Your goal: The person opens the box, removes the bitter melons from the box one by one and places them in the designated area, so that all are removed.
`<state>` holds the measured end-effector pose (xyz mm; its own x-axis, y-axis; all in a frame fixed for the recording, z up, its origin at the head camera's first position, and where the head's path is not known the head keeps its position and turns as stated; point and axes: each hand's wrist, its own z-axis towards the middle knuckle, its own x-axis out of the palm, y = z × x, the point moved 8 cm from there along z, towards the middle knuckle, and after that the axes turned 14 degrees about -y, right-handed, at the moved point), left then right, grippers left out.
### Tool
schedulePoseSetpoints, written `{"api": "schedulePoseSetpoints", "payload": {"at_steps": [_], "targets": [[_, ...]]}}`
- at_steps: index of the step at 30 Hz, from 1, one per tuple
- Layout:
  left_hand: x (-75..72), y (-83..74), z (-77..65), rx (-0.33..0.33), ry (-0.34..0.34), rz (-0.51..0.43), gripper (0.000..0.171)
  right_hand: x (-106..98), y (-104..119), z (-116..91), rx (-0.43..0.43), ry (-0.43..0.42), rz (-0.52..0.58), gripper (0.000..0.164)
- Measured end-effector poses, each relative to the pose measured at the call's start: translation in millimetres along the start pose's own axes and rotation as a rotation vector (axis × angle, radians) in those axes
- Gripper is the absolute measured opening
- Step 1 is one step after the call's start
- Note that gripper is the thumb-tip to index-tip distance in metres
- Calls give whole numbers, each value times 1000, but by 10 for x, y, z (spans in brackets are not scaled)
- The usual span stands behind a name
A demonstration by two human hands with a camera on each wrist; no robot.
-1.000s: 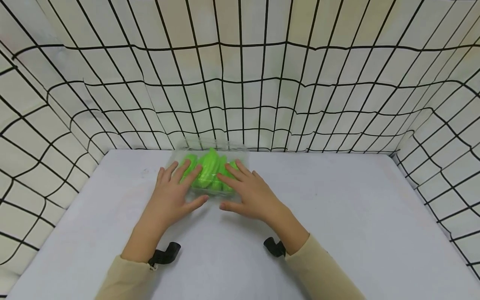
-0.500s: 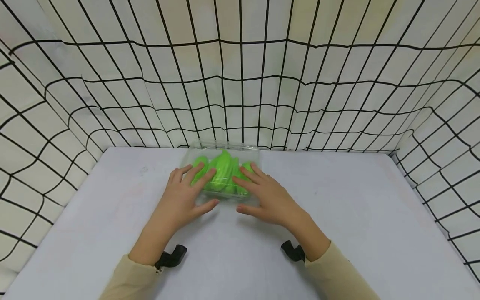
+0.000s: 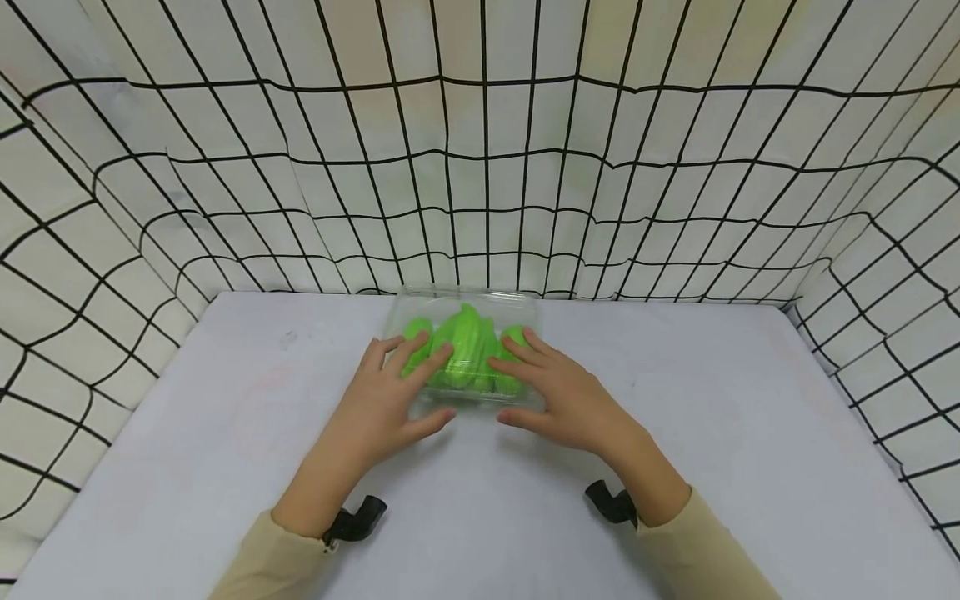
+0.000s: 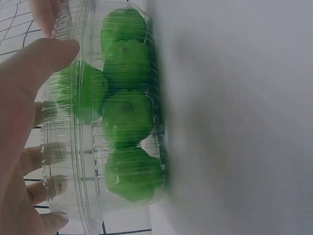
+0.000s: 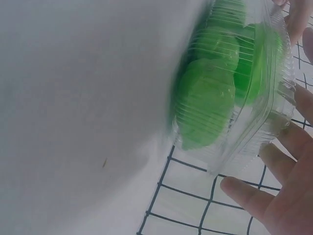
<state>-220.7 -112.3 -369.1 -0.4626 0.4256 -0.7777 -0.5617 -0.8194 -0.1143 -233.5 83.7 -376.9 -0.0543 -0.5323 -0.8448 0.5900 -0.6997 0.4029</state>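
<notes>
A clear plastic clamshell box (image 3: 465, 395) rests near the far edge of the table, its lid closed. Several bright green, ribbed, vegetable-like pieces (image 3: 467, 342) show through it; in the left wrist view rounded green ends (image 4: 128, 115) line its near side. My left hand (image 3: 386, 400) lies over the box's left part, fingers spread on the lid, thumb stretched out at the front. On the right part, my right hand (image 3: 573, 398) rests its spread fingers on the lid likewise. The right wrist view shows its fingers (image 5: 244, 196) along the box's end.
A black-corded net (image 3: 487, 158) in front of pale cloth rises behind the white table (image 3: 712, 433) and along both sides. Small black wrist devices (image 3: 358, 518) sit at both beige cuffs (image 3: 281, 554).
The box and both hands have moved to the right along the table's far side. The fingers stay spread on the lid throughout.
</notes>
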Motion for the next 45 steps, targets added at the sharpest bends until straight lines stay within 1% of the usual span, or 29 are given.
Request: {"api": "schedulePoseSetpoints", "payload": {"at_steps": [10,15,19,24,29,35,45], "targets": [[12,-146,17,39,-8,-21,79,-103,-137,-111,61,42,90,63],[16,-195,-8,64,2,-20,80,-155,-182,-146,79,68,82,61],[36,-240,-10,80,13,-24,79,-229,-199,-180,80,83,62,62],[37,-306,-2,101,-3,-57,76,-317,-234,-212,82,101,61,65],[37,-347,-12,122,-14,-91,72,-385,-278,-237,97,117,67,59],[23,-366,-19,135,-3,-150,64,-437,-280,-264,105,137,70,54],[9,-415,16,157,-1,-223,60,-522,-295,-294,89,143,49,51]]}}
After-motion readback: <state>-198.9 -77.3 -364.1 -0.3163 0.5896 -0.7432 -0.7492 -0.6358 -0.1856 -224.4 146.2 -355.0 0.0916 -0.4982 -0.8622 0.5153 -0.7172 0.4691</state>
